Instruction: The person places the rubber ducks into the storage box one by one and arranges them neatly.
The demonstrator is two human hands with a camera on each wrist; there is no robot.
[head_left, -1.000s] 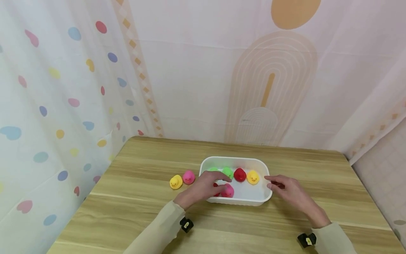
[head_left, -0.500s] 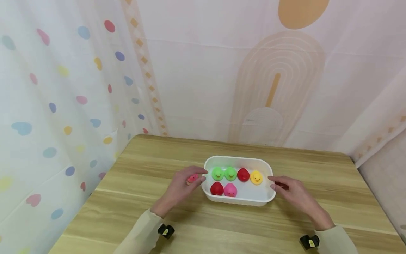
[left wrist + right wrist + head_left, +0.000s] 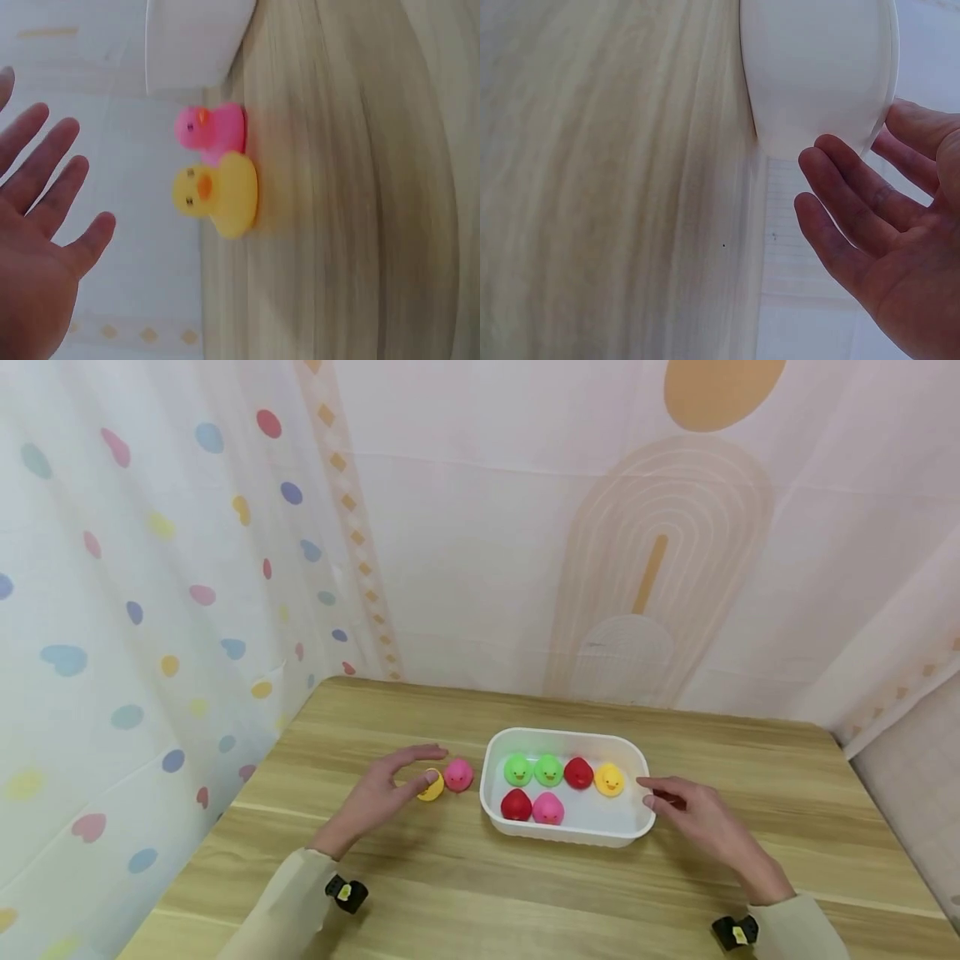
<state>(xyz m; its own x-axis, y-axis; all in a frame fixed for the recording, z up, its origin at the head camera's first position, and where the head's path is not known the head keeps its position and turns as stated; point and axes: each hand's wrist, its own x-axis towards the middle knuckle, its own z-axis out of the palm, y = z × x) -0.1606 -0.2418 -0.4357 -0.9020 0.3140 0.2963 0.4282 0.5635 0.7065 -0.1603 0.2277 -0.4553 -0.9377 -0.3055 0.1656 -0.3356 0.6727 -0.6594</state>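
Note:
My left hand (image 3: 380, 795), fingers spread, hovers just left of two rubber ducks on the table. Its thumb overlaps the yellow duck (image 3: 431, 787) in the head view; the left wrist view shows a gap between the hand (image 3: 45, 225) and that duck (image 3: 234, 196). Beside the yellow one sits a pink duck (image 3: 458, 774). With thumb and fingertips at the rim and outer wall, my right hand (image 3: 699, 817) holds the right end of a white plastic tray (image 3: 570, 837). Inside are green, red, yellow and pink ducks in two rows, including a red duck (image 3: 516, 805).
The wood-grain table (image 3: 480, 902) runs back to a patterned curtain (image 3: 465, 552) behind and at the left. A black wrist strap (image 3: 347, 893) sits at the left sleeve, another strap (image 3: 735, 932) at the right.
My left hand has moved left out of the tray, passing over the pink duck to beside the yellow one. My right hand stays at the tray's end.

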